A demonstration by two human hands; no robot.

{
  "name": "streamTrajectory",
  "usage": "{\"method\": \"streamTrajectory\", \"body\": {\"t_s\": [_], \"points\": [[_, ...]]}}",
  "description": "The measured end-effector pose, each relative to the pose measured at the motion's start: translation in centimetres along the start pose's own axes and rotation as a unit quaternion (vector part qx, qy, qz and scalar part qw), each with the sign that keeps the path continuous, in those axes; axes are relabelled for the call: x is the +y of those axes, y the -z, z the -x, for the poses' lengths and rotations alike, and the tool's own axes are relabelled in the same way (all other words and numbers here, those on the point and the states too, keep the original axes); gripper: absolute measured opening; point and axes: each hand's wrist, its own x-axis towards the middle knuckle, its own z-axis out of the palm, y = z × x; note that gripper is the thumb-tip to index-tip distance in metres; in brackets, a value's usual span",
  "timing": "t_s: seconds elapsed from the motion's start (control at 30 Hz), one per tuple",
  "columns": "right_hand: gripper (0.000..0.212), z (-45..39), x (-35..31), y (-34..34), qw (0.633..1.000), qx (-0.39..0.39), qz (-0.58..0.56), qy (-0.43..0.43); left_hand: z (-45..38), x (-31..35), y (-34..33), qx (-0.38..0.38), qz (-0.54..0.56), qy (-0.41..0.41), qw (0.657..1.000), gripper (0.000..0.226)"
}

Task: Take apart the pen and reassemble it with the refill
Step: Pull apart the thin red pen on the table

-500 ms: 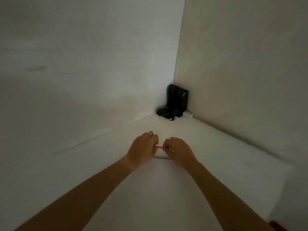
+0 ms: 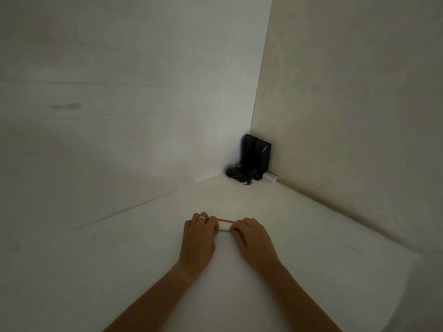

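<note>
A thin red pen part (image 2: 225, 220) stretches between my two hands, low over the white table (image 2: 143, 248). Just below it a pale, whitish part (image 2: 224, 230) also spans the gap between the hands. My left hand (image 2: 197, 238), with a ring on one finger, has its fingers closed over the left ends. My right hand (image 2: 251, 238) pinches the right ends. Both ends of the parts are hidden under my fingers, so I cannot tell which hand grips which piece.
Two black box-shaped devices (image 2: 256, 159) with a dark cable bundle (image 2: 237, 174) stand in the far corner, next to a small white box (image 2: 270, 177). White walls close the table on the left and right. The table's right edge (image 2: 407, 267) drops off.
My hands have drawn apart sideways, so a longer stretch of the red part shows between them, and the pale part below it is now visible.
</note>
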Motion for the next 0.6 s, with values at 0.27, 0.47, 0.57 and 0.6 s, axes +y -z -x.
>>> {"method": "streamTrajectory", "body": {"t_s": [0.27, 0.47, 0.57, 0.6], "points": [[0.009, -0.9, 0.7, -0.8, 0.999, -0.007, -0.041, -0.016, -0.7, -0.6, -0.8, -0.005, 0.037, 0.003, 0.999, 0.024], [0.023, -1.0, 0.7, -0.9, 1.000, 0.001, -0.022, 0.000, -1.3, -2.1, -1.5, 0.000, 0.068, -0.024, 0.997, 0.016], [0.025, -0.8, 0.6, -0.9, 1.000, 0.015, -0.011, 0.004, -1.3, -2.5, -1.4, -0.008, -0.004, -0.089, 0.996, 0.033], [0.026, -0.7, 0.6, -1.0, 1.000, 0.019, -0.010, 0.006, -1.4, -2.8, -1.2, -0.008, -0.018, -0.101, 0.995, 0.034]]}}
